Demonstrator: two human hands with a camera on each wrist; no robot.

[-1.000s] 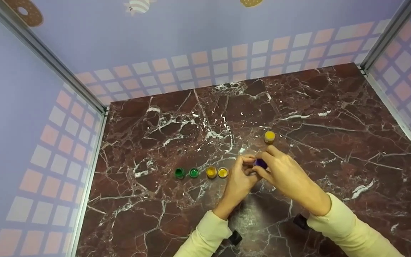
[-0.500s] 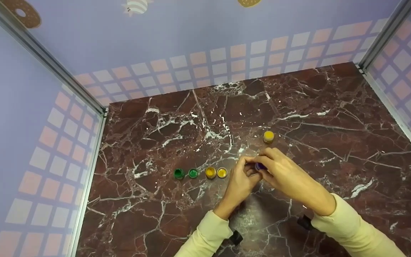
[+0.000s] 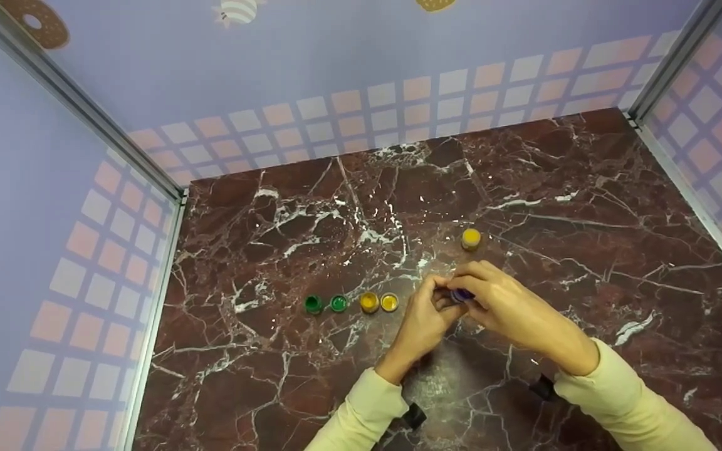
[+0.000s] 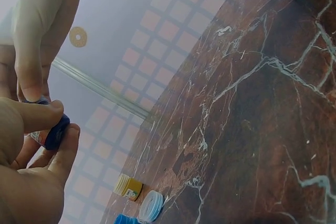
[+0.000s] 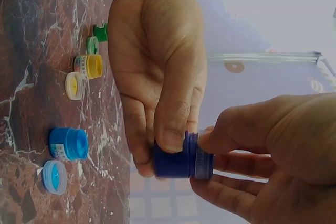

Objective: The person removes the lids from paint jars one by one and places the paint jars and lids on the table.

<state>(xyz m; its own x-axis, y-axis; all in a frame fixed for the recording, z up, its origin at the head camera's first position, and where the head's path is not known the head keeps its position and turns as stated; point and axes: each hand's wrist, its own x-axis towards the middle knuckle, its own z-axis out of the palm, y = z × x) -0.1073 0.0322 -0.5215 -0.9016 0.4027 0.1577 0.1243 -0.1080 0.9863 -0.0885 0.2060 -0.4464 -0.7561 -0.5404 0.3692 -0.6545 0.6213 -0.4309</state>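
Note:
My left hand (image 3: 427,319) grips the body of a small dark blue-violet paint jar (image 5: 170,158), thumb pressed along its side. The fingers and thumb of my right hand (image 3: 502,307) pinch the jar's translucent lid (image 5: 205,161), which sits at the jar's mouth. In the head view only a bit of the jar (image 3: 461,294) shows between the hands. Below them, in the right wrist view, an uncapped light blue paint jar (image 5: 68,142) stands beside its upturned lid (image 5: 54,177); the hands hide both from the head view.
Left of the hands stand an open yellow jar (image 3: 369,303) with its lid (image 3: 389,302), and an open green jar (image 3: 313,305) with its lid (image 3: 338,304). Beyond the hands is another yellow-topped jar (image 3: 470,238). Patterned panels (image 3: 336,125) bound the marbled tabletop (image 3: 261,388).
My right hand and wrist have shifted slightly right and turned a little at the lid. The left hand keeps its hold on the paint jar, nearly still. The standing jars stay put.

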